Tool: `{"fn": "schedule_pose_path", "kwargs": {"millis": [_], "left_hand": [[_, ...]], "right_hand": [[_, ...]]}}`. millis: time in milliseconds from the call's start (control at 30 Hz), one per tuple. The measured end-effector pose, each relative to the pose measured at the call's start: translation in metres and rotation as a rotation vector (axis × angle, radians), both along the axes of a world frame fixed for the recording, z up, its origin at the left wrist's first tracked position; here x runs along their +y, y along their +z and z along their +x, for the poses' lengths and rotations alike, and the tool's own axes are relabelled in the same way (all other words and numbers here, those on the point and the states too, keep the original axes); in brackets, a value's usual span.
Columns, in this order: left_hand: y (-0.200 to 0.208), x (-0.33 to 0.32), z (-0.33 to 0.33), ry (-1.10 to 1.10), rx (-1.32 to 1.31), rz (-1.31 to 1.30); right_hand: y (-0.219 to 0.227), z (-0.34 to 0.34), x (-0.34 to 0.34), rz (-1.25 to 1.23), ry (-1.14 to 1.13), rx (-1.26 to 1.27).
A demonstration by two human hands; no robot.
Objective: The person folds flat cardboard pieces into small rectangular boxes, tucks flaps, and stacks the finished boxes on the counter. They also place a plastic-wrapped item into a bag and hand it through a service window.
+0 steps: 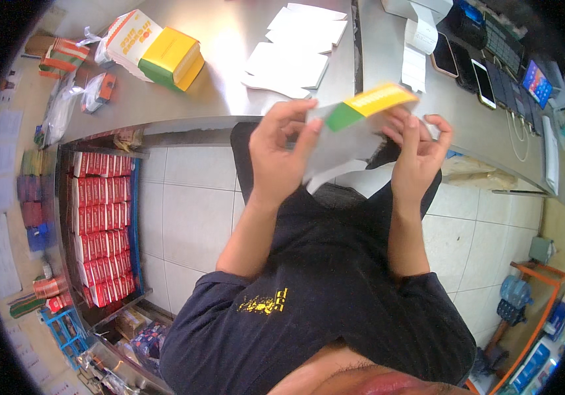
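Observation:
A partly folded paper food carton, yellow and green outside with pale, bare inner panels, is held up in front of my chest, its lower part blurred. My left hand pinches its left edge between thumb and fingers. At the carton's right end, the thumb and fingers of my right hand are closed on the edge. Beyond my left hand, on the steel table, lie two made-up cartons: a white one with orange print and a yellow and green one. White flat sheets lie in loose piles behind the held carton.
To the left, below the table, a shelf holds rows of red and white packs. Several phones, cables and a small printer with a paper strip lie on the right-hand counter. An orange-framed rack stands lower right.

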State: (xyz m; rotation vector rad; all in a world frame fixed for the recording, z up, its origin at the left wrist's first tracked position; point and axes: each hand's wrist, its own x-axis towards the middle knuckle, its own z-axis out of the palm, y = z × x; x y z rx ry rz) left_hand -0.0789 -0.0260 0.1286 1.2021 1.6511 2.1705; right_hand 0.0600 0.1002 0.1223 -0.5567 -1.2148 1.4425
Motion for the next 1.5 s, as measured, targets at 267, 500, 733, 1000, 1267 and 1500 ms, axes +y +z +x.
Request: {"fn": "schedule_pose_path", "kwargs": {"millis": [267,500,733,1000,1267,1500], "left_hand": [[0.003,0.003,0.016,-0.041,-0.06,-0.052],[0.001,0.003,0.016,0.026,0.273,-0.086],[0.002,-0.003,0.019,-0.021,-0.246,-0.003],[0.002,0.0,0.017,-0.078,-0.267,-0.001],[0.0,-0.003,0.013,-0.208,-0.368,-0.037],[-0.004,0.002,0.017,-0.092,-0.265,0.011]], "right_hand": [[0.032,0.005,-0.016,0.298,0.148,-0.427],[0.03,0.004,-0.015,-0.105,0.389,-0.209],[0.036,0.004,-0.007,0.702,-0.002,-0.597],[0.011,-0.009,-0.018,0.09,0.389,-0.29],[-0.002,-0.013,-0.011,-0.001,0.516,-0.147],[0.008,-0.011,-0.023,0.241,0.4,-0.33]]}}
